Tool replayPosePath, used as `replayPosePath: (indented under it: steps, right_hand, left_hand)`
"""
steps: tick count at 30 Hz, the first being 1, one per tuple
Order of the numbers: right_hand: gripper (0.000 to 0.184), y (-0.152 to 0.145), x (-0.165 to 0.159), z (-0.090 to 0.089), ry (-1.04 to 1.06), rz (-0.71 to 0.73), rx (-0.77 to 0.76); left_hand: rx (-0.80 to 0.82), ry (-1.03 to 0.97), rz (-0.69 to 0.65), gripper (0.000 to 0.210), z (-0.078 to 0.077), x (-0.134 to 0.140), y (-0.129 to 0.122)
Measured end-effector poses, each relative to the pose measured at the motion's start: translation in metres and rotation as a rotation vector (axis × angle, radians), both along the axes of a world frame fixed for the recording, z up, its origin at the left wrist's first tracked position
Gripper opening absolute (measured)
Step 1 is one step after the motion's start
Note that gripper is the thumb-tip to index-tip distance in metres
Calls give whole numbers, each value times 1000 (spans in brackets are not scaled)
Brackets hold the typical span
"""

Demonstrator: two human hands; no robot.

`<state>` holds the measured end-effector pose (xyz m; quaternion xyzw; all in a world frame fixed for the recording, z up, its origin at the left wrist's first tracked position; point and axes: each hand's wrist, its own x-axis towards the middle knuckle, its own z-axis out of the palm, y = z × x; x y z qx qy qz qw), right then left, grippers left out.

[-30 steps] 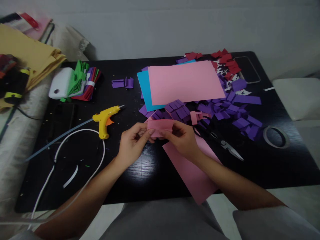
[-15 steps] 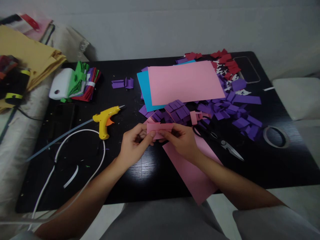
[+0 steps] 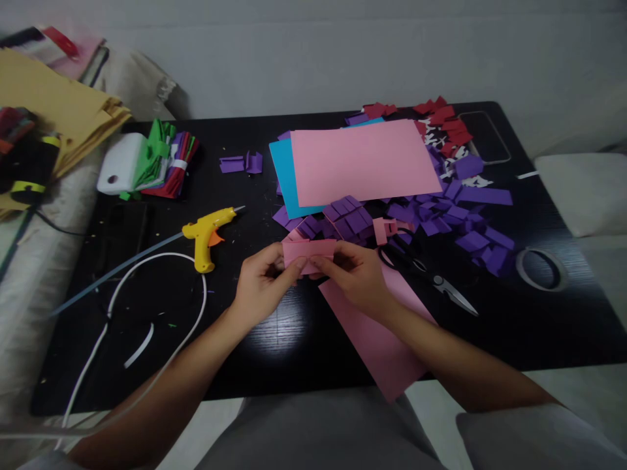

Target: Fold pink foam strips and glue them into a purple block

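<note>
Between my two hands is a small folded strip of pink paper [image 3: 309, 249], held above the black table's front half. My left hand [image 3: 262, 277] pinches its left end, thumb on the near face. At the right end my right hand [image 3: 360, 277] grips it the same way, the thumbs almost meeting along the lower edge. The fingers behind the paper are mostly hidden. Under my right wrist lies a pink sheet [image 3: 386, 352] that hangs over the table's front edge. Black-handled scissors [image 3: 435, 277] rest just right of my right hand.
A yellow glue gun [image 3: 206, 235] with a white cable lies to the left. Pink sheets [image 3: 365, 160] on a blue sheet [image 3: 281, 176] lie at the back. Purple paper pieces [image 3: 455, 212], red scraps [image 3: 443, 124] and a tape roll [image 3: 541, 269] are on the right.
The pink paper strip has shifted slightly left in my hands and its face is tilted a little differently. Both hands keep their hold; nothing else has moved.
</note>
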<state>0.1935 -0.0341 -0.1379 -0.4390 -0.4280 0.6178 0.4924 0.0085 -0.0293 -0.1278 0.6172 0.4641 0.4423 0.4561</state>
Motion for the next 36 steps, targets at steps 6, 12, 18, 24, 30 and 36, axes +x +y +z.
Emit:
replayPosePath:
  steps: [6,12,18,24,30,36]
  right_hand:
    - [24,-1,-1,1,-17,2,-9]
    - [27,0,-1,0,85,15,-52]
    - [32,2,0,1,74,16,-60]
    - [31,2,0,0,14,0,-22]
    - [30,1,0,0,65,-25,-82]
    - [26,2,0,2,67,-35,-107]
  left_hand:
    - [-4,-5,-22,10,0,0,0]
    - [22,1,11,7,0,0,1]
    - [36,-6,41,10,-3,-1,0]
    - [72,3,16,9,-2,-1,1]
    - [83,13,53,9,-2,0,0]
    - [33,-26,47,7,-2,0,0]
